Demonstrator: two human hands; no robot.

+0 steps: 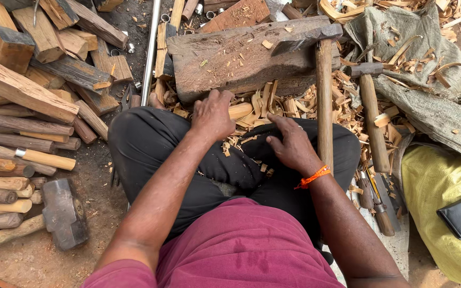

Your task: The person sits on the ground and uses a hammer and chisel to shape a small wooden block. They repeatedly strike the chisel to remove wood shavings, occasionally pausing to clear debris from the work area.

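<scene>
Your clothes and wrist, seen from above

You wear a maroon shirt (pixel 241 250) at 6 o'clock, black trousers (pixel 150 144) above it, and an orange band (pixel 312 177) on your right wrist at 4 o'clock; both forearms bare.

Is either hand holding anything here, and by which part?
Left hand grips a pale rounded wooden piece at its near end; right hand rests empty on the lap.
</scene>
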